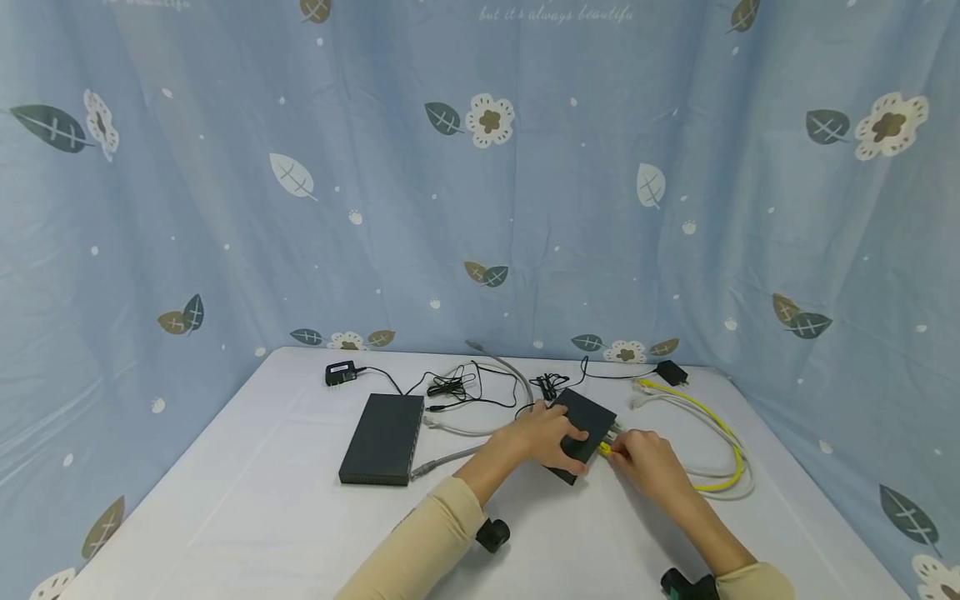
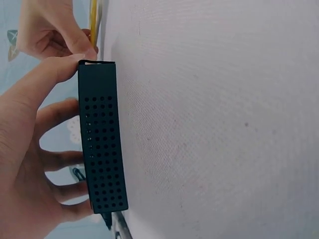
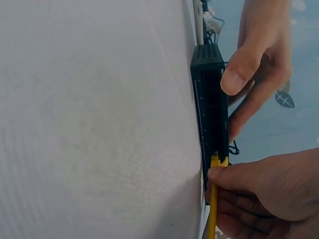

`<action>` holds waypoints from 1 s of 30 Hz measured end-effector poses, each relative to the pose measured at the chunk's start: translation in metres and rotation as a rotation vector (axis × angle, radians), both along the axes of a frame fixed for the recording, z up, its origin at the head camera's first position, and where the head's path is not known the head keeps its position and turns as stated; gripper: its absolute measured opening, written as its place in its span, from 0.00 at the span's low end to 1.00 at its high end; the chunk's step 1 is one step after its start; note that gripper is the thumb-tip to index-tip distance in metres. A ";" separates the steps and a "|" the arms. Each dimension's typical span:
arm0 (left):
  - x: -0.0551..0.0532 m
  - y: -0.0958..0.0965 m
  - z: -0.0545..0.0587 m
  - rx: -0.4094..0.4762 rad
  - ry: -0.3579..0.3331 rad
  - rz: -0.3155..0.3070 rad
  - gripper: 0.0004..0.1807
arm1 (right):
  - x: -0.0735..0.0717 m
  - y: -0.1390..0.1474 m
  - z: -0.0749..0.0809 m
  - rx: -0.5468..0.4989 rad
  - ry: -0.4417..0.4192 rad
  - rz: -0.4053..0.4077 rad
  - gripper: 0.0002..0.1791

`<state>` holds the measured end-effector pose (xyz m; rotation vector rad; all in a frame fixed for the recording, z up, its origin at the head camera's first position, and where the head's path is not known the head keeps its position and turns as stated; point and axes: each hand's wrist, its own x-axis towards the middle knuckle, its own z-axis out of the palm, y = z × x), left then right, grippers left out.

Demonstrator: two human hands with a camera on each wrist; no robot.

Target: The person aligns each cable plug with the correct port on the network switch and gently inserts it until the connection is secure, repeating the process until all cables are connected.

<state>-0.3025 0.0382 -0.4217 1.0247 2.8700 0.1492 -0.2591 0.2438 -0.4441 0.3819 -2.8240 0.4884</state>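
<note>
My left hand grips a black network switch from above, thumb at the near edge and fingers spread over its top. Its perforated side faces the left wrist camera. On the right, my right hand pinches the plug end of a yellow network cable between thumb and fingers. In the right wrist view that plug is right at the port side of the switch, near one end of the row. The curled fingers partly hide it.
A second black box lies at the left. Behind are a power adapter, another adapter and bundled black cords. Grey cables run between the boxes. Looped yellow and white cables lie at the right, and a patterned curtain hangs behind.
</note>
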 end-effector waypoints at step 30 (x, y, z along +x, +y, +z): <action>-0.001 -0.004 -0.002 0.045 -0.057 0.011 0.36 | 0.002 0.000 0.000 -0.002 -0.037 -0.025 0.03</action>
